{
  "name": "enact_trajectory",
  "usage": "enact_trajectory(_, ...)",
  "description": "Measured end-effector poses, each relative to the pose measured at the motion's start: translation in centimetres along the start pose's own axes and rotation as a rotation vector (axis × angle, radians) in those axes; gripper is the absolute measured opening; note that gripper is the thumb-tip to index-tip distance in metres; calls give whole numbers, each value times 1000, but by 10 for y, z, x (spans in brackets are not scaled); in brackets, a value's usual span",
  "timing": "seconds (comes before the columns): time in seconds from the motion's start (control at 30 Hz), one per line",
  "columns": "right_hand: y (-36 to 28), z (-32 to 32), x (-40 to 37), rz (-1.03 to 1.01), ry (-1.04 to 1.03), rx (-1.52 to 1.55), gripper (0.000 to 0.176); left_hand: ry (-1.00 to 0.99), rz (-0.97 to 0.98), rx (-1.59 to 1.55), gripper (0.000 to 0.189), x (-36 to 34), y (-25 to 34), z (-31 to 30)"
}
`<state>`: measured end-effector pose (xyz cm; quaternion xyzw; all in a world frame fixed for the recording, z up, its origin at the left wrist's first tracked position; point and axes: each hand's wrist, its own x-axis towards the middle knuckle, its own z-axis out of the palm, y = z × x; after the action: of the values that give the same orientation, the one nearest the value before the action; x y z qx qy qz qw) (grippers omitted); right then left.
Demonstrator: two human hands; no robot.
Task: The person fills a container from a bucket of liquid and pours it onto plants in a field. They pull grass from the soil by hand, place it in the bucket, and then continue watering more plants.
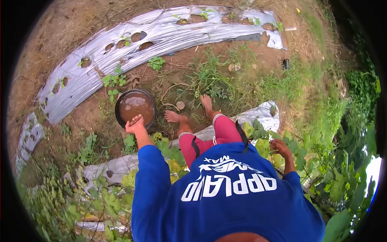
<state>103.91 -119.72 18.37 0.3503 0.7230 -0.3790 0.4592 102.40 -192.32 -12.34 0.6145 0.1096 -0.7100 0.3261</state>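
Note:
At the left, my left hand (136,123) is closed around the thin handle of a black bucket (118,109). Muddy brown water (136,105) fills much of it, with pale reflections on the surface. The bucket is beside my bare left foot (173,116). Out to the right, my right hand (281,148) hangs close to green leaves (264,148), its fingers loosely bent and slightly apart, with nothing visible in them.
Ahead curves a bed under silvery plastic mulch (92,48) with planting holes and seedlings. Another mulch strip (117,163) runs behind my feet. Leafy vines (109,201) grow on both sides. Grass and weeds (211,74) cover the soil path. A small black object (286,64) sits farther right.

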Motion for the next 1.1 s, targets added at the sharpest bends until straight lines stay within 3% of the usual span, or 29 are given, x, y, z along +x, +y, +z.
enact_trajectory(0.23, 3, 13, 17, 37, 49, 105, 38, -24, 45, 292, 22, 25, 6, -16)
enact_trajectory(0.3, 2, 4, 41, 39, 13, 101, 38, 163, 14, 546, 26, 3, -1, -12)
enact_trajectory(0.43, 4, -26, 101, -4, -101, 101, 39, 85, 117, 803, 35, -37, -9, -46)
enact_trajectory(0.5, -4, -48, 135, -19, -116, 56, 42, -109, 31, 993, 32, -58, -20, -65)
enact_trajectory(0.53, 0, -59, 158, -90, -167, 56, 43, -106, 50, 1005, 32, -76, -30, -74)
enact_trajectory(0.6, -3, -89, 193, -169, -223, 60, 44, -272, -76, 1214, 26, -110, -65, -98)
enact_trajectory(0.7, -29, -136, 234, -190, -213, 61, 43, -121, 9, 1495, 21, -168, -144, -124)
enact_trajectory(0.73, -35, -151, 246, -234, -182, 74, 43, -215, -22, 1586, 20, -184, -163, -131)
enact_trajectory(0.87, -53, -204, 284, -329, -117, 143, 42, -201, -6, 1842, 26, -232, -250, -136)
enact_trajectory(0.93, -67, -226, 295, -379, -123, 166, 41, -519, -73, 1889, 36, -223, -271, -136)
enact_trajectory(1.1, -92, -269, 329, -362, -124, 169, 44, -716, -44, 1803, 44, -227, -362, -99)
